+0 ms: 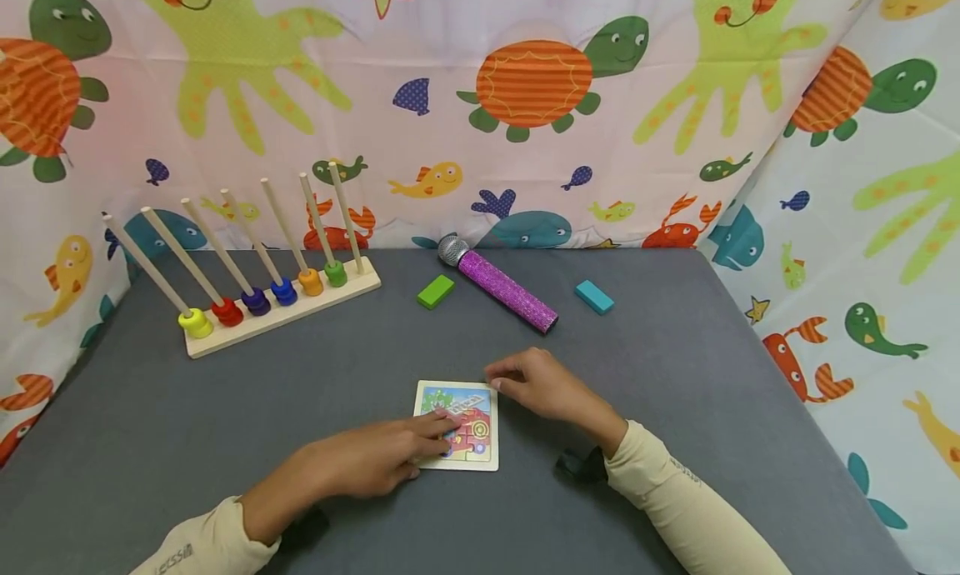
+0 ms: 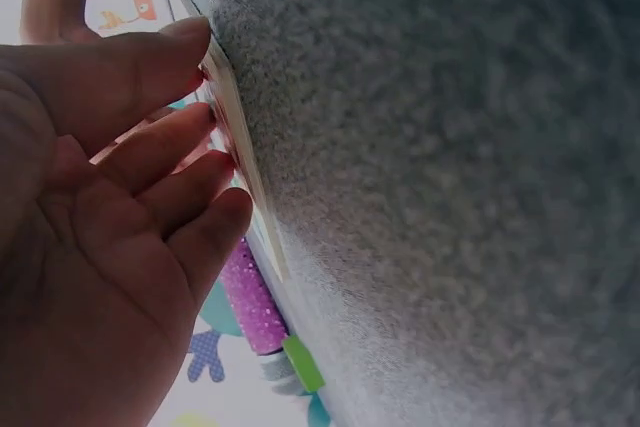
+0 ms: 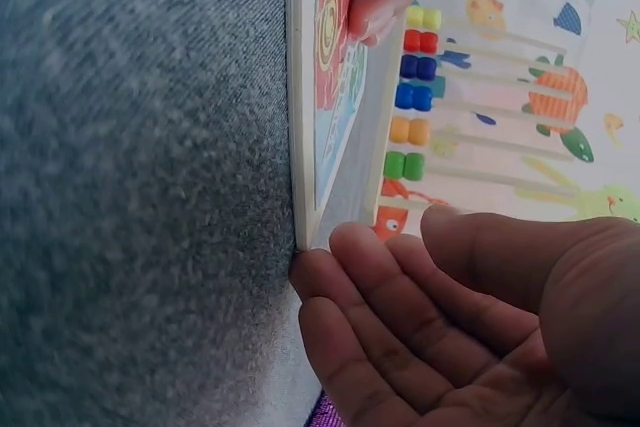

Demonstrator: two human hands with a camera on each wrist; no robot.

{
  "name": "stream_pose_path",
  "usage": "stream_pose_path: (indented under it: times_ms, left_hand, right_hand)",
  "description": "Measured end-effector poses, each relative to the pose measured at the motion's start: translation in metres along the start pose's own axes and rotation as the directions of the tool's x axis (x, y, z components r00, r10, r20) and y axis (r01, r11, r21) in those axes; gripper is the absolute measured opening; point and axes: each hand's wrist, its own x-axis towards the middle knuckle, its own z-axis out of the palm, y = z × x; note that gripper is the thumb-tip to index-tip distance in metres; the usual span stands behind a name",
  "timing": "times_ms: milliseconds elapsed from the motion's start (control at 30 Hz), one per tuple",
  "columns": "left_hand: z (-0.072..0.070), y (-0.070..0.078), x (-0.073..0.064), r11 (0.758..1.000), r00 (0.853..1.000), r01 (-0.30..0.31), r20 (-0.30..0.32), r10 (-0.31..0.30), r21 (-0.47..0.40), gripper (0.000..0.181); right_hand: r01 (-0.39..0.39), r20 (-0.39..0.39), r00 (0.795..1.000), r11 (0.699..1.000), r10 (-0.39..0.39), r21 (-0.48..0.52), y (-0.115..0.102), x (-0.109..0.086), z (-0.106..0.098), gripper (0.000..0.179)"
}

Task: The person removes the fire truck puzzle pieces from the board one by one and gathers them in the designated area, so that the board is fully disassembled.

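A small square jigsaw puzzle (image 1: 478,429) in a pale wooden frame lies flat on the grey table, its picture showing a red fire engine with a white ladder. My left hand (image 1: 382,454) rests its extended fingers on the left part of the puzzle, covering some of the picture. In the left wrist view the thumb (image 2: 150,67) lies near the board's edge. Beside the top right corner is my right hand (image 1: 543,383), fingers loosely bent. From the right wrist view, those fingertips (image 3: 320,272) are at the frame's corner, with nothing held between them and the thumb.
A wooden peg rack (image 1: 281,317) with coloured beads stands at the back left. Behind the puzzle lie a green block (image 1: 436,292), a purple glittery microphone (image 1: 506,290) and a blue block (image 1: 595,297). A printed curtain (image 1: 420,142) borders the table's back and sides.
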Motion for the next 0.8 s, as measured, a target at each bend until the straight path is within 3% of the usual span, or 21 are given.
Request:
stream_pose_path:
  times_ms: [467, 667, 800]
  left_hand:
    - [0.005, -0.003, 0.004, 1.0, 1.0, -0.007, 0.021, 0.006, 0.024, 0.051]
    - [0.005, -0.004, 0.003, 0.999, 0.999, -0.033, 0.032, 0.033, 0.007, 0.051]
    - [0.002, -0.006, 0.003, 0.998, 0.997, -0.067, 0.04, 0.067, -0.003, 0.051]
  right_hand:
    - [0.035, 0.006, 0.999, 0.999, -0.035, 0.015, 0.005, 0.003, 0.003, 0.024]
    - [0.166, 0.049, 0.986, 0.978, -0.161, -0.124, 0.008, 0.008, 0.004, 0.024]
    - [0.223, 0.062, 0.974, 0.961, -0.216, -0.163, 0.005, 0.011, 0.003, 0.025]
